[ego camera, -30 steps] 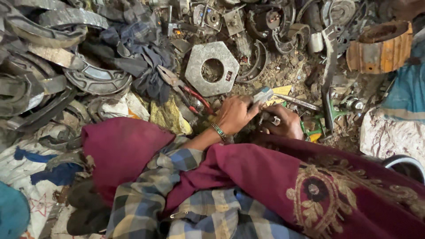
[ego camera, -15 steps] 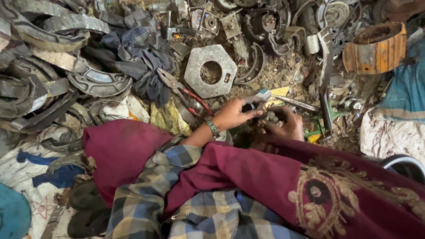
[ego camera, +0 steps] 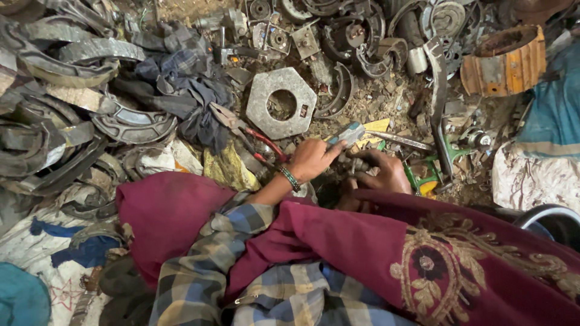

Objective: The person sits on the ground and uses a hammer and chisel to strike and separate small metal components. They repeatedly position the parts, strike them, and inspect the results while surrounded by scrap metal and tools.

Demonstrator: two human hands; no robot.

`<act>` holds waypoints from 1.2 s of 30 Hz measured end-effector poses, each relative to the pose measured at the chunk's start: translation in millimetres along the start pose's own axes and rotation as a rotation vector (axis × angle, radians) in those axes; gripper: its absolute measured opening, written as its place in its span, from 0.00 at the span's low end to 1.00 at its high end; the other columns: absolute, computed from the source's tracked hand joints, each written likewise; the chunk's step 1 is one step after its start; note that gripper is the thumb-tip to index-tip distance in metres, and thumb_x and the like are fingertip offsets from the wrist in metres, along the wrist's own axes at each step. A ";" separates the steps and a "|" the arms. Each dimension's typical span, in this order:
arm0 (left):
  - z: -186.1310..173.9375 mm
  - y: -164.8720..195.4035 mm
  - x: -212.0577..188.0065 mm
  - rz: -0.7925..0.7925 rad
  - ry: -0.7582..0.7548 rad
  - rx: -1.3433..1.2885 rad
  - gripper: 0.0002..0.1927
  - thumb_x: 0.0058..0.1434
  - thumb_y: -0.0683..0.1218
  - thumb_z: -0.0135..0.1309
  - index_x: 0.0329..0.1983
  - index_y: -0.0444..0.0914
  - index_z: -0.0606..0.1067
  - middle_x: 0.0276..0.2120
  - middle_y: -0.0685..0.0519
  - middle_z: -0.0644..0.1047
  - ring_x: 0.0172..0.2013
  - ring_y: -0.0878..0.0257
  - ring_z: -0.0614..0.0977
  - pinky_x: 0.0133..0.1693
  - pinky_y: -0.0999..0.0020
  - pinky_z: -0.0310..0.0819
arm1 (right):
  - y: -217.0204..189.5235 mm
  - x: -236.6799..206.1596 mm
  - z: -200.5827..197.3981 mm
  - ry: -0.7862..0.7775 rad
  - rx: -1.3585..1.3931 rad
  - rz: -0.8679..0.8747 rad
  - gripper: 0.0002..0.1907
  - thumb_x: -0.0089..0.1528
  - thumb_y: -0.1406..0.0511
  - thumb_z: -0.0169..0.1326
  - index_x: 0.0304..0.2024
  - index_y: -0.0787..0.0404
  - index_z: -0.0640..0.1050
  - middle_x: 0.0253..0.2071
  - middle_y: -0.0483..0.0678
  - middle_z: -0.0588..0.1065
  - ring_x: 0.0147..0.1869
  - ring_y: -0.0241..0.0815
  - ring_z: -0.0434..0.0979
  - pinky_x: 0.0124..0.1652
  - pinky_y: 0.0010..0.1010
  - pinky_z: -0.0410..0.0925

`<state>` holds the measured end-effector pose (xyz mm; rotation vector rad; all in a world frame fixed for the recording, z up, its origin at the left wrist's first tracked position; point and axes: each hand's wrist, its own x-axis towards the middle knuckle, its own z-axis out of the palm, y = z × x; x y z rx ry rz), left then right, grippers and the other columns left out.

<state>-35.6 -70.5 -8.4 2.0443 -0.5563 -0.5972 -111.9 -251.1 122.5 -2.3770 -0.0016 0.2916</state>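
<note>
Greasy grey metal fills the floor [ego camera: 386, 99], and both hands work at its near edge. The left hand [ego camera: 314, 160], with a beaded bracelet [ego camera: 290, 178] on its wrist, is closed around a small grey tool [ego camera: 349, 134] whose pale end points up and to the right. The right hand [ego camera: 380, 172] sits just beside it, fingers curled round a small dark metal part [ego camera: 356, 164] held between the 2 hands; the tool's lower end is hidden there, so I cannot tell whether it touches the part. Just left of the left hand lie red-handled pliers [ego camera: 257, 142], and beyond them a flat hexagonal plate with a round hole [ego camera: 281, 102]. A long flat metal bar [ego camera: 402, 140] lies right of the tool, with a green frame piece [ego camera: 435, 166] near the right hand. Curved brake shoes [ego camera: 130, 124] and dark rags [ego camera: 181, 90] pile up on the left; a rusty orange drum [ego camera: 504, 60] stands at the upper right. A maroon shawl with gold embroidery [ego camera: 435, 265] covers the plaid sleeves [ego camera: 199, 271].
</note>
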 end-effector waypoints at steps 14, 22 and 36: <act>-57.7 -19.1 2.1 0.176 0.252 0.005 0.19 0.68 0.58 0.52 0.39 0.38 0.81 0.32 0.41 0.80 0.34 0.41 0.81 0.36 0.48 0.73 | 31.3 12.0 18.5 0.464 1.063 0.416 0.21 0.65 0.65 0.55 0.60 0.63 0.71 0.50 0.48 0.79 0.52 0.36 0.81 0.51 0.29 0.75; -152.7 2.0 -91.2 0.162 0.666 -0.012 0.09 0.70 0.46 0.57 0.47 0.37 0.80 0.44 0.47 0.82 0.45 0.54 0.84 0.49 0.59 0.77 | 34.8 16.2 8.4 0.129 0.512 0.287 0.19 0.57 0.71 0.63 0.49 0.69 0.75 0.41 0.52 0.77 0.42 0.40 0.78 0.42 0.32 0.74; -172.0 -163.5 -331.3 -0.493 1.577 0.538 0.31 0.80 0.56 0.54 0.73 0.31 0.62 0.72 0.37 0.65 0.73 0.40 0.68 0.74 0.43 0.62 | 8.0 76.5 -129.4 -0.612 -0.681 0.191 0.27 0.63 0.49 0.52 0.63 0.47 0.70 0.49 0.46 0.81 0.47 0.45 0.83 0.45 0.41 0.76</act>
